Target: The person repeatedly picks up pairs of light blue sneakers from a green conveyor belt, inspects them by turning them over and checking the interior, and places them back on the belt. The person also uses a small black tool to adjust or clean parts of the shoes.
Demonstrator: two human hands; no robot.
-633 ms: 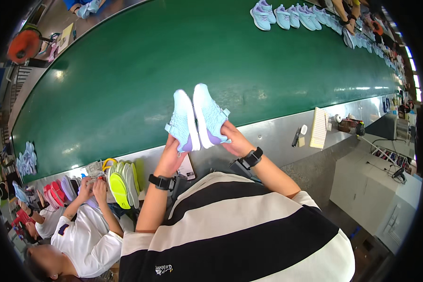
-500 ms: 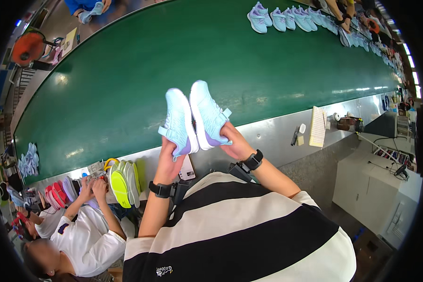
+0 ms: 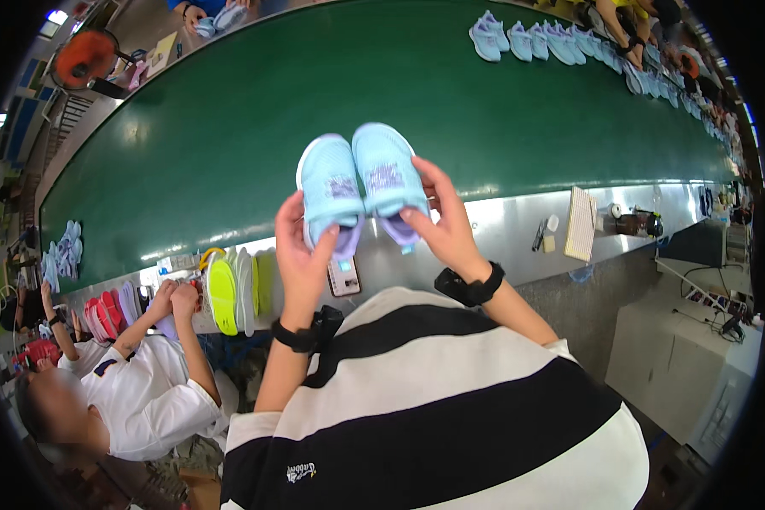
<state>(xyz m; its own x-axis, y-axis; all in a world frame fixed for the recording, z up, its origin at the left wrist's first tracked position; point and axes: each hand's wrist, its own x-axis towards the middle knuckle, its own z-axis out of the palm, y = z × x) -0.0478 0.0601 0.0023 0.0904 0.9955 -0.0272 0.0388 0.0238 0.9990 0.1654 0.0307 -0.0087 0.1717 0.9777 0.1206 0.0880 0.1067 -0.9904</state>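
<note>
A pair of light blue sneakers with lilac linings is held up side by side over the near edge of the green table, toes pointing away. My left hand (image 3: 298,255) grips the left sneaker (image 3: 326,170) at its heel, thumb at the collar opening. Around the right sneaker (image 3: 384,151) my right hand (image 3: 447,223) is closed, fingers along the outer side and thumb at the opening. Both uppers face up, showing the straps and laces; the soles are mostly hidden. Under the left sneaker's heel, a phone (image 3: 345,279) lies on the metal ledge.
Paired blue sneakers (image 3: 531,41) line the far right of the green table (image 3: 229,127). Left of me, a co-worker (image 3: 157,382) sits by a row of insoles (image 3: 223,293). A paper pad (image 3: 580,223) lies on the metal ledge (image 3: 510,246) at right. An orange fan (image 3: 85,59) stands far left.
The sneakers have turned from sole against sole to uppers facing up. My hands have shifted from beneath the heels to the outer sides, thumbs now at the openings.
</note>
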